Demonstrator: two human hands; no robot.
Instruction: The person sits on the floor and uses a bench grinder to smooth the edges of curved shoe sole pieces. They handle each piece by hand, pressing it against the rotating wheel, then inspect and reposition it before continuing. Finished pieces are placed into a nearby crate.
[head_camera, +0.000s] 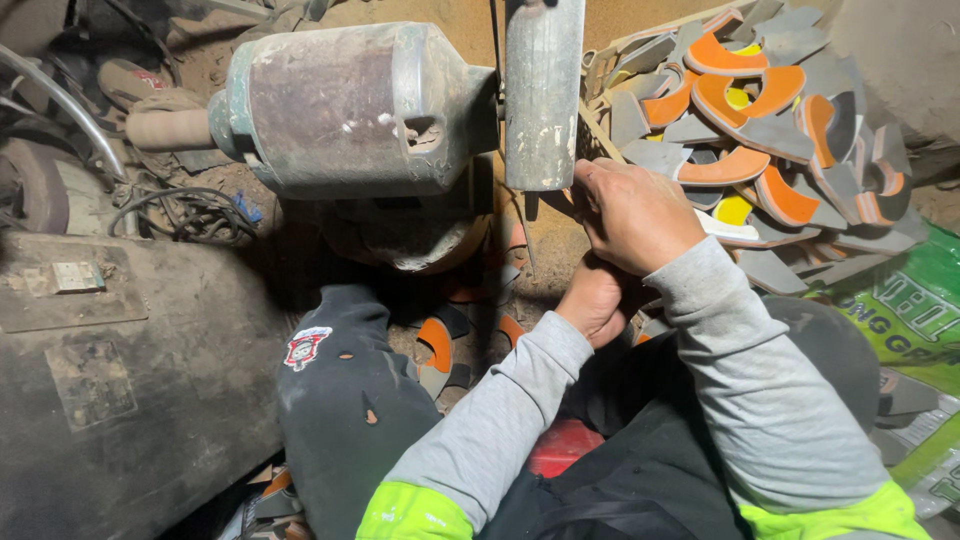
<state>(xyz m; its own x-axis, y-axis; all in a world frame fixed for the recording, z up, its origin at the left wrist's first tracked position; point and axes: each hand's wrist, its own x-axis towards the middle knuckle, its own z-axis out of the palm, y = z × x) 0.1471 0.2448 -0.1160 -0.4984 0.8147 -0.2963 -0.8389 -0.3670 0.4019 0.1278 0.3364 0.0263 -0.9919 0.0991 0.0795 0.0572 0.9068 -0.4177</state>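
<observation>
A: Where's the workpiece?

B: Hidden inside the right hand (632, 213), fingers curled tight, pressed against the near edge of the grinding wheel (543, 95). The left hand (597, 300) braces beneath, its fingers unclear.

A: Risk?

B: Knuckles touching the wheel; a slip could graze them. The motor (350, 105) sits left, curved orange-and-grey offcuts (770, 140) piled far right.

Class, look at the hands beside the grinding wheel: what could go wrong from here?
1. The right hand is bare and close to the grinding wheel; fingers might be scraped.
2. The grey sleeve could possibly catch.
3. Cut pieces piled alongside may slide onto the hands.
</observation>
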